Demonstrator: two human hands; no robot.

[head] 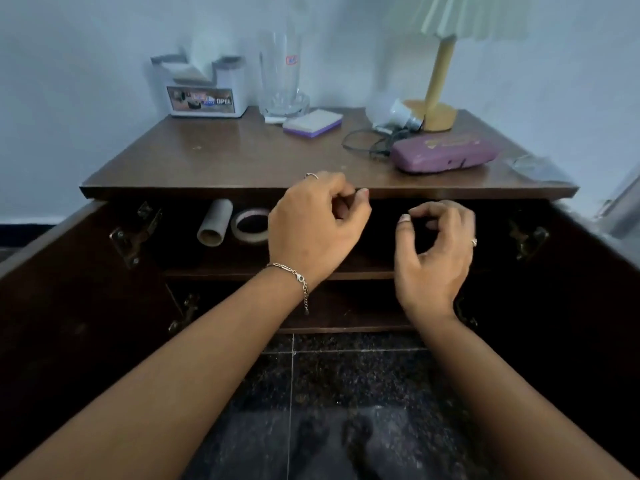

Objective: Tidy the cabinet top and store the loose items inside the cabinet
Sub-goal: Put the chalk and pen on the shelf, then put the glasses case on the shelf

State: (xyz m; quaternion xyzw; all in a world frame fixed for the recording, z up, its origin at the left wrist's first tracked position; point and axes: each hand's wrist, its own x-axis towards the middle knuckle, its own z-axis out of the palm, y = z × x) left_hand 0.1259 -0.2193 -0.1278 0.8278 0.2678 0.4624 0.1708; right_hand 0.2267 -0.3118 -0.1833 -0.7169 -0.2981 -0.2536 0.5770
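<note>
L hand (315,225) & R hand (434,252) grips loosely curled, empty; grabbing glasses case (443,154) may snag cable (382,147), dragging bulb (384,110) off counter (225,157).

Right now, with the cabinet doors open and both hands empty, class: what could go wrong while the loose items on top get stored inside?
The tall glass stands at the back of the cabinet top; a careless reach could tip and break it.
The black cable lies looped beside the light bulb; pulling it might roll the bulb off.
The cardboard tube lies on its side on the upper shelf and may roll when items are pushed in beside it.
</note>
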